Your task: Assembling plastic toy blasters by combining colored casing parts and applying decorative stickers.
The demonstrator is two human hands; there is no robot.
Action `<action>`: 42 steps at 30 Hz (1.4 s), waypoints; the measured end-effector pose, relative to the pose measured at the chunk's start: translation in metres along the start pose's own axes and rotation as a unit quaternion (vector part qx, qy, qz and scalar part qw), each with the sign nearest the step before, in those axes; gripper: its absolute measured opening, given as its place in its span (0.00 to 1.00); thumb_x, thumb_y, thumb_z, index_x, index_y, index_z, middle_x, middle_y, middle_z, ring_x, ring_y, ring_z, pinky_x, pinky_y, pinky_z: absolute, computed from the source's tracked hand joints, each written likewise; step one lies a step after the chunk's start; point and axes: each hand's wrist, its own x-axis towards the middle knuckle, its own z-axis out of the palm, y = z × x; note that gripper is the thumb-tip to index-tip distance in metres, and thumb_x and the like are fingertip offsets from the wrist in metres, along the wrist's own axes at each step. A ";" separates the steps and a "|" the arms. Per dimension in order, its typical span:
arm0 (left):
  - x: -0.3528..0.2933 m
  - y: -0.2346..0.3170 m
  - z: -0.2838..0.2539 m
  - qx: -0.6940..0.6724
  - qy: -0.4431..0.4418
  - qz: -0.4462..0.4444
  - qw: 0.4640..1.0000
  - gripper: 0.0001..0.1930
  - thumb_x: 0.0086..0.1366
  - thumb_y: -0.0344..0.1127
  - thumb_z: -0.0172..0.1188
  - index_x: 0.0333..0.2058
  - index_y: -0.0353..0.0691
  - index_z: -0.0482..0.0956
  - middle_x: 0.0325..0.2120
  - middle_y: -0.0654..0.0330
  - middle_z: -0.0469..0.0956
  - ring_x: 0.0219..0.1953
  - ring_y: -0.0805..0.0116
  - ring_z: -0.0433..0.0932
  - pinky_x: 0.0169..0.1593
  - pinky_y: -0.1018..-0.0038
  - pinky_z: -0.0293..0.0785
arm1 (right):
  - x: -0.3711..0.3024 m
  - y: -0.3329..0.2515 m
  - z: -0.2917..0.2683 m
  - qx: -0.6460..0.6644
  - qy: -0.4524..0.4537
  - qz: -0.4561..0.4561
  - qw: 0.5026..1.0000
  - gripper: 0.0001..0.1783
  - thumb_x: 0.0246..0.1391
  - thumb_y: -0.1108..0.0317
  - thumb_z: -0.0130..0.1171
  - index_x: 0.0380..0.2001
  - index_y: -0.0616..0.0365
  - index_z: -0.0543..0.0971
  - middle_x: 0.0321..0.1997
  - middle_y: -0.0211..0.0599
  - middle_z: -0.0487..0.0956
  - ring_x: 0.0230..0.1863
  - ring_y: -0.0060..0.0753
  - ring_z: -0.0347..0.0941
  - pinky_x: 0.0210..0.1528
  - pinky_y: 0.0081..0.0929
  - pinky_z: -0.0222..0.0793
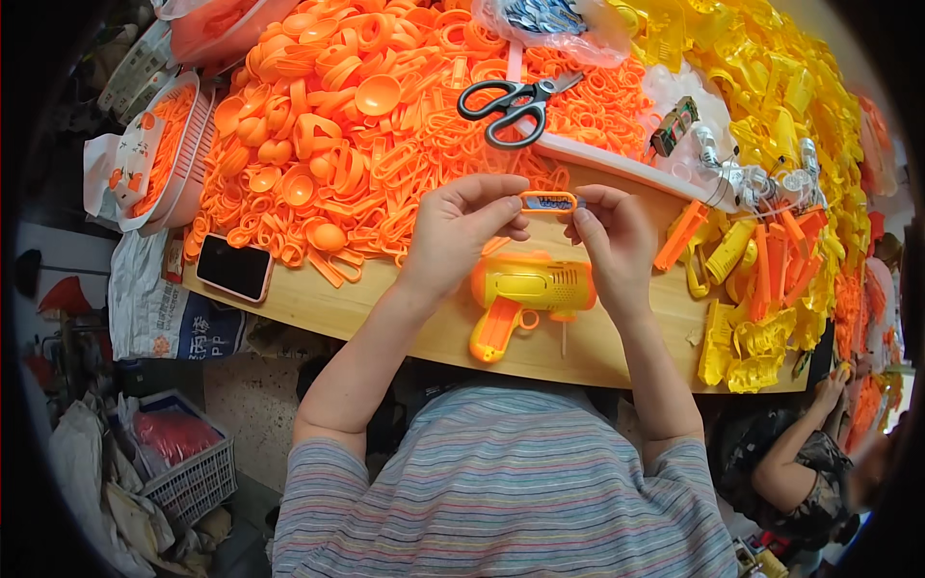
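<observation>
Pinching an orange-rimmed piece [548, 202]: left fingers [504, 208], right fingers [590, 227], nearly closed.

We count two hands at work, so one left grip [458, 231] and one right grip [617, 231], sharing one small orange frame [548, 209]. On the one desk [303, 299] we find one yellow and orange toy gun [535, 284], one pair of scissors [530, 93] with two handle loops, and one phone [234, 269]. The loose orange pieces [385, 144] run well past our counting, as do the yellow pieces [771, 91]. Off to the left we make out one basket [200, 127] and, lower down, one crate [198, 477]. We see one other person [782, 474].
</observation>
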 end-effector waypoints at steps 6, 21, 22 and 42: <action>-0.011 -0.007 0.006 0.015 -0.014 -0.024 1.000 0.11 0.64 0.25 0.57 0.45 0.30 0.78 0.33 0.57 0.80 0.33 0.72 0.81 0.39 0.76 0.82 | -0.017 0.002 -0.002 0.018 -0.002 0.017 1.000 0.12 0.62 0.75 0.51 0.49 0.65 0.72 0.42 0.35 0.79 0.41 0.22 0.76 0.40 0.19 0.72; -0.020 -0.009 0.012 0.016 -0.031 -0.043 0.998 0.11 0.64 0.24 0.58 0.45 0.30 0.78 0.32 0.57 0.80 0.33 0.72 0.81 0.39 0.76 0.82 | -0.032 -0.007 -0.006 0.019 -0.009 0.018 1.000 0.14 0.62 0.75 0.50 0.50 0.65 0.73 0.43 0.35 0.78 0.42 0.22 0.76 0.42 0.19 0.72; -0.020 -0.009 0.012 0.021 -0.035 -0.042 0.998 0.10 0.64 0.24 0.58 0.44 0.30 0.78 0.31 0.57 0.80 0.33 0.72 0.80 0.39 0.76 0.82 | -0.032 -0.007 -0.007 0.019 -0.008 0.018 1.000 0.14 0.62 0.75 0.50 0.50 0.65 0.73 0.43 0.35 0.78 0.42 0.22 0.76 0.42 0.19 0.72; -0.033 -0.018 0.032 -0.044 -0.013 0.011 0.999 0.11 0.65 0.26 0.57 0.45 0.32 0.75 0.34 0.56 0.80 0.36 0.69 0.81 0.40 0.73 0.81 | -0.050 -0.012 -0.001 0.136 0.143 0.002 0.980 0.17 0.52 0.81 0.62 0.45 0.60 0.72 0.39 0.38 0.79 0.33 0.23 0.74 0.33 0.18 0.68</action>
